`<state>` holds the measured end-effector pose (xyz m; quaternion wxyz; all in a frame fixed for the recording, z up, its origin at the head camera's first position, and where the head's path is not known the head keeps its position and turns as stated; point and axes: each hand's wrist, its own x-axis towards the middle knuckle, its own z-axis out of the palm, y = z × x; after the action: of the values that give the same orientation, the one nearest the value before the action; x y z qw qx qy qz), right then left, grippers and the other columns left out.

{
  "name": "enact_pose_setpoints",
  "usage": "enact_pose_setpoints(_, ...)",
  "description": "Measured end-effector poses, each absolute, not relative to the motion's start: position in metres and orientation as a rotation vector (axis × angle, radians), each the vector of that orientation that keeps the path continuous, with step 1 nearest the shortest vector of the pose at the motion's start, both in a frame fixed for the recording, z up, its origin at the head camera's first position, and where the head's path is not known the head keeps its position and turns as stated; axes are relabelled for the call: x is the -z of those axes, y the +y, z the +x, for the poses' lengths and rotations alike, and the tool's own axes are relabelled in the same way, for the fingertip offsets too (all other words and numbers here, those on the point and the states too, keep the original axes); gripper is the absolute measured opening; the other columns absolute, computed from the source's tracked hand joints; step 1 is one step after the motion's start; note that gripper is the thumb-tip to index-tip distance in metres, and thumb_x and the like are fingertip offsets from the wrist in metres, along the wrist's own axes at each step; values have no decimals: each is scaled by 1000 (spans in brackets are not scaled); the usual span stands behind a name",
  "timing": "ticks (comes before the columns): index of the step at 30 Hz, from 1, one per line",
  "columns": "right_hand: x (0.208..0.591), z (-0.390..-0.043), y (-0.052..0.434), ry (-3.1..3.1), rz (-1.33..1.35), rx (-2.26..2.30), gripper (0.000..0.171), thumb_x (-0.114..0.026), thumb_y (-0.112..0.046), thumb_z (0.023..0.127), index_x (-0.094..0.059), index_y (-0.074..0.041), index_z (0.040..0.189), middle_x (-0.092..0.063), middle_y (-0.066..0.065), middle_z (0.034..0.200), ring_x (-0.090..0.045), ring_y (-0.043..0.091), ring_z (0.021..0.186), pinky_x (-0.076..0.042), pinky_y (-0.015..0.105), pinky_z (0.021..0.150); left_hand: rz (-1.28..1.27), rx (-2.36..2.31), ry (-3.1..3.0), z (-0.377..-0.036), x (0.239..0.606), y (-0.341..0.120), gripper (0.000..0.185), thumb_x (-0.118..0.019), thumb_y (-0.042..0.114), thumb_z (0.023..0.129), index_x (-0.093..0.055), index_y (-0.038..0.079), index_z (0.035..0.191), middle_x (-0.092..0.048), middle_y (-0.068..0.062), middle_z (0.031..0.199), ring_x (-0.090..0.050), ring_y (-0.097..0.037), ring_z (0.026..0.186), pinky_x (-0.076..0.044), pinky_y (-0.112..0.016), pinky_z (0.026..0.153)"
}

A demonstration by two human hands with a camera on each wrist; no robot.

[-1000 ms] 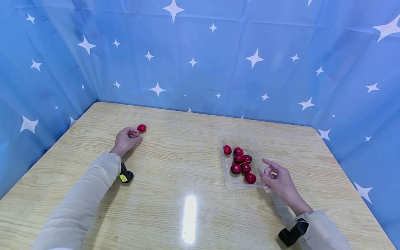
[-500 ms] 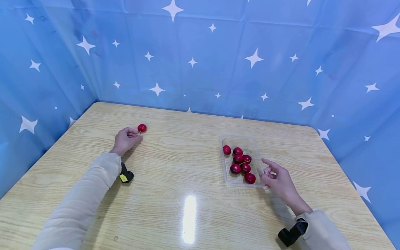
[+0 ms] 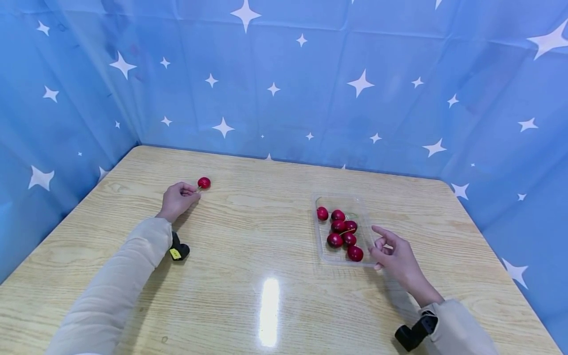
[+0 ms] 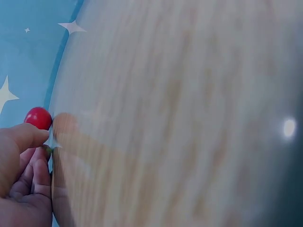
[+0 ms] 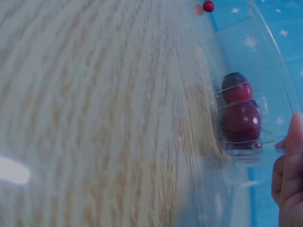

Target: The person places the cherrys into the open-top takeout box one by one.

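Observation:
On the left of the head view, my left hand (image 3: 177, 201) pinches the green stem of a single red cherry (image 3: 204, 183), whose fruit sits just past the fingertips, low over the wood. The left wrist view shows the cherry (image 4: 38, 117) beside the thumb. To the right, a clear plastic container (image 3: 320, 241) stands on the table, with several dark red cherries (image 3: 335, 240) loosely grouped inside, some with stems. My right hand (image 3: 399, 259) holds the container's right rim between thumb and curled fingers, its index finger stretched out along the edge.
The light wooden table (image 3: 248, 222) runs back to a blue curtain (image 3: 284, 59) with white stars. A bright light reflection (image 3: 268, 310) lies on the near middle of the tabletop. Black wrist cameras (image 3: 179, 247) sit below both cuffs.
The single cherry has shifted slightly to the right, away from the left fingertips, which have drawn a little closer together. The right hand and the container have stayed in place.

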<state>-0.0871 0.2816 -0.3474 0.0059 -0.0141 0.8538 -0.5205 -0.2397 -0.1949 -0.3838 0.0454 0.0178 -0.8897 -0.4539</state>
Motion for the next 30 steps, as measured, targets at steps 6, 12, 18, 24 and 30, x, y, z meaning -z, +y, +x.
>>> enact_pose_setpoints(6,346,-87,282,2672,-35,1626,52,-55,3,84,-32,9,131,-41,8,75,-56,12,62,-49,26,49,62,1372,-2719,-238,384,-193,21,-57,12,84,-58,-5,96,-55,-13,86,-50,-20,78,-38,-25,66)
enact_pose_setpoints(12,346,-86,282,2678,-43,1628,52,-54,4,84,-33,10,130,-41,7,75,-57,10,65,-49,26,49,70,1423,-2721,-239,384,-193,25,-56,17,86,-58,-4,98,-55,-14,92,-48,-20,81,-37,-27,70)
enact_pose_setpoints(18,347,-86,283,2675,-38,1633,51,-54,5,83,-33,10,130,-41,7,75,-57,10,65,-49,26,48,37,1497,-2719,-240,384,-194,27,-56,20,87,-59,-3,101,-54,-12,95,-46,-19,83,-38,-25,70)
enact_pose_setpoints(24,347,-86,282,2662,-20,1616,53,-54,3,84,-32,8,132,-41,8,77,-55,10,63,-49,26,49,60,1560,-2672,-242,379,-193,29,-57,23,87,-61,2,106,-54,-9,95,-46,-15,79,-39,-19,61)
enact_pose_setpoints(30,347,-87,282,2666,-29,1614,53,-54,3,84,-32,8,132,-42,9,78,-55,10,63,-49,27,50,34,1567,-2636,-244,371,-187,29,-59,26,85,-62,4,104,-56,-8,94,-49,-14,76,-41,-21,60)
